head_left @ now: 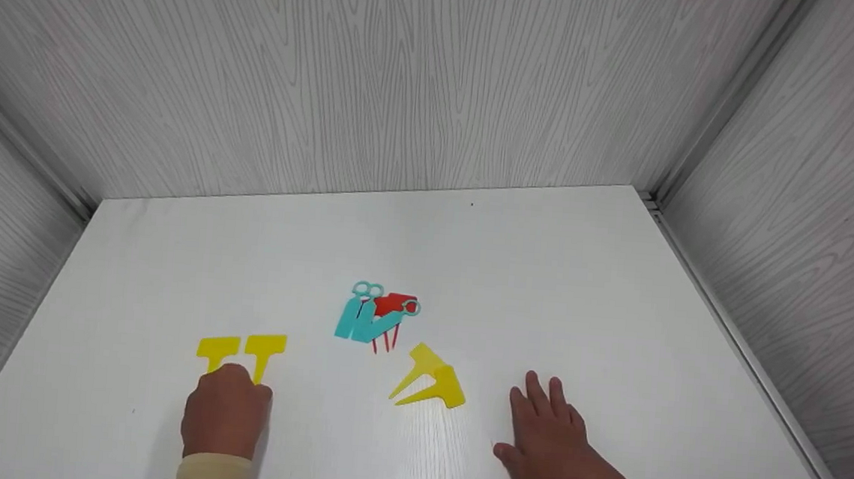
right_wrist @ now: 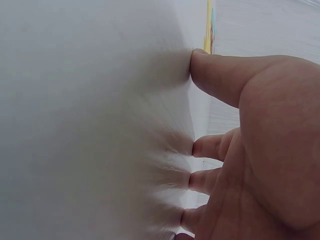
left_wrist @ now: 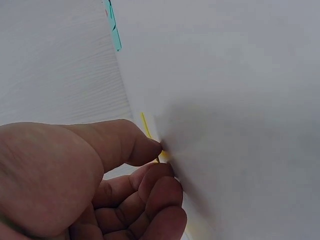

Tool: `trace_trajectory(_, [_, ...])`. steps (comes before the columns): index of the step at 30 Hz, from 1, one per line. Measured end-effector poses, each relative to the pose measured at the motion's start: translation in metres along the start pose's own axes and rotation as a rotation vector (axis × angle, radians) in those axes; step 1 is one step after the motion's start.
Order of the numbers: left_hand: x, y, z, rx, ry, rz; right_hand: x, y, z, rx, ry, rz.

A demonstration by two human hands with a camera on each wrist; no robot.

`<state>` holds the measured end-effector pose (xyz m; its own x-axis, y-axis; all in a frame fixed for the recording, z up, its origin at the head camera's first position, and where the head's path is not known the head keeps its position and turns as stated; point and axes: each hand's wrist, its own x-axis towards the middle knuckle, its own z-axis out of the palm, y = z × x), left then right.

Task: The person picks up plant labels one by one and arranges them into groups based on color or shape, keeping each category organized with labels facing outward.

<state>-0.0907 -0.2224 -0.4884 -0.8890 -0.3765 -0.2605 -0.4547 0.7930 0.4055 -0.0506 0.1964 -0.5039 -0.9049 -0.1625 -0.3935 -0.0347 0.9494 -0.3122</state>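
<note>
Low on the left of the head view, my left hand [head_left: 225, 413] pinches the stem of a yellow T-shaped plant label [head_left: 218, 347] between thumb and forefinger. In the left wrist view the yellow stem shows at the tips of the thumb [left_wrist: 145, 146] and forefinger. A second yellow plant label [head_left: 266, 345] lies just right of it, its stem running down to the knuckles. My right hand [head_left: 548, 447] rests palm down on the white table with fingers spread. The right wrist view has its fingertips pressing the tabletop.
Two overlapping yellow plant labels [head_left: 450, 388] lie between the hands. Beyond them, several turquoise ring-ended tags [head_left: 347, 318] partly cover red plant labels [head_left: 398, 301]. Grey wood-grain panels [head_left: 378, 78] enclose the white table [head_left: 544, 278] at the back and both sides.
</note>
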Motion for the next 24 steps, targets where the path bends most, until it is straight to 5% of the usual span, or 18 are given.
trace_trajectory(24, [-0.0028,-0.0028,-0.0018,-0.008,-0.027,-0.001,-0.0011,0.0032,-0.0005,0.024,0.005,-0.028])
